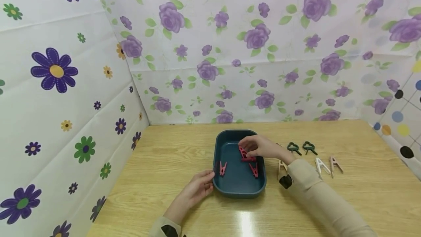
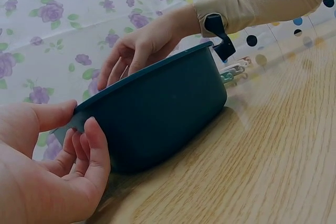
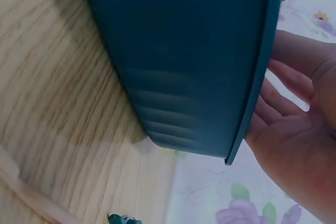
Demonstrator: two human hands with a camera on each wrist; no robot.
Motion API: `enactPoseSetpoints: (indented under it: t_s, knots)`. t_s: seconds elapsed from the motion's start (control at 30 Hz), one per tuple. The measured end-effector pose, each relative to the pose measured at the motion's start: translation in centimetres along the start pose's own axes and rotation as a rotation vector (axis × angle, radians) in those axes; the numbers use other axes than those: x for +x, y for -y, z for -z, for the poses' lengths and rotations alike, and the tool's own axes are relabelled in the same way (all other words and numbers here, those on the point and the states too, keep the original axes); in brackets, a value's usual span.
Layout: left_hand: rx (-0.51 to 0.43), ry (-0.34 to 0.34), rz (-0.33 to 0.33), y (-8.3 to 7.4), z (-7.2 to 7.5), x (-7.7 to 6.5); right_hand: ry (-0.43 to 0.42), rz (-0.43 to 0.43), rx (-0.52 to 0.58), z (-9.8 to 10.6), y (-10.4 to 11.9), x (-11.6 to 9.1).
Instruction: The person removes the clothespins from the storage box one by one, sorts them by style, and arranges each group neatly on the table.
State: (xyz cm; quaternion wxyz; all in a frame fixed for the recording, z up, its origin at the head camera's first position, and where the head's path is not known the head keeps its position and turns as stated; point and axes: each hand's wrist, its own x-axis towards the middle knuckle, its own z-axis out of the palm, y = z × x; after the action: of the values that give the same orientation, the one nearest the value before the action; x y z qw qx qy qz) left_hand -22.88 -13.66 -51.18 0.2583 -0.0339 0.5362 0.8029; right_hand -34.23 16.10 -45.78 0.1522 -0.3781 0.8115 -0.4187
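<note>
A dark blue plastic bin [image 1: 239,189] stands on the table. My left hand [image 1: 197,189] holds its left side, the thumb at the rim and the fingers against the outer wall in the left wrist view. My right hand [image 1: 263,146] reaches over the right rim into the bin, thumb and fingers around a red clothespin [image 1: 242,152]. Beneath that hand lies more red, partly covered by it. Two other red clothespins lie on the bin floor, one at the left [image 1: 223,169] and one at the lower right [image 1: 253,170]. The bin wall hides the right fingertips in the right wrist view.
Right of the bin, two dark green clips [image 1: 309,147] lie on the wooden table [image 1: 164,149]. Nearer are a white clothespin [image 1: 322,165] and a pinkish-beige one [image 1: 336,166]. A tan clothespin [image 1: 281,167] is partly covered by the right forearm. Flowered sheets [image 1: 210,46] hang behind and at the left.
</note>
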Motion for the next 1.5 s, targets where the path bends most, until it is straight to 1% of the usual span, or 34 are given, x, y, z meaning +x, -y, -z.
enactPoseSetpoints:
  t_s: [0.07,0.17,0.3,0.43,0.63,0.87,1.07,1.13,1.2,1.3,1.43,1.5]
  knots:
    - [-0.002,0.000,0.000,0.0,0.0,0.0,-0.005,-0.020,-0.018,0.0,0.0,0.3]
    - [-0.002,0.000,0.002,0.0,0.0,0.0,-0.010,-0.041,-0.130,0.0,0.1,0.7]
    - [0.004,-0.004,0.007,0.0,0.1,0.0,-0.007,-0.060,-0.331,-0.1,0.4,1.1]
    - [0.008,-0.007,0.007,0.3,0.2,0.1,0.003,-0.084,-0.445,-0.4,0.2,1.6]
    - [-0.009,0.000,0.007,0.6,0.2,-0.1,0.008,-0.105,-0.504,-1.1,-0.4,2.3]
    - [-0.016,0.011,0.010,0.5,0.0,-0.3,0.006,-0.189,-0.605,-1.6,0.0,2.8]
    - [-0.022,0.010,0.012,0.4,0.0,-0.3,-0.010,-0.263,-0.705,-2.5,-0.2,3.5]
    - [-0.020,0.006,0.012,0.4,0.0,-0.4,-0.015,-0.266,-0.719,-2.7,-0.3,3.7]
    - [-0.016,0.002,0.011,0.4,-0.1,-0.4,-0.010,-0.265,-0.709,-3.0,-0.4,3.9]
    - [-0.012,0.000,0.009,0.3,-0.1,-0.5,0.011,-0.244,-0.624,-3.3,-0.4,4.4]
    - [-0.014,0.003,0.008,0.3,-0.1,-0.5,0.056,-0.180,-0.490,-3.8,-0.5,4.8]
    - [-0.014,0.002,0.009,0.3,-0.1,-0.5,0.062,-0.156,-0.448,-4.0,-0.5,4.9]
